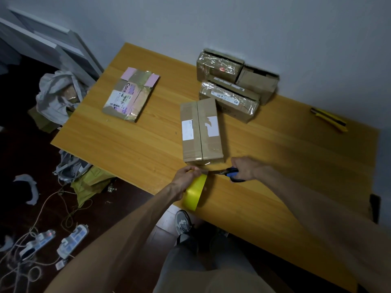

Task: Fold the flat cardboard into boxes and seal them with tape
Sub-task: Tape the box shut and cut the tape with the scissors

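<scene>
Cutting tape now: left hand point(186, 176) fingers clamping the tape roll point(195, 194), right hand point(246, 167) fingers gripping the scissors point(229, 173). Advising: pull the strand taut, snip close to the box point(202, 131). Box is lying on the table point(127, 140) near the front edge, long axis pointing away from the person.
</scene>
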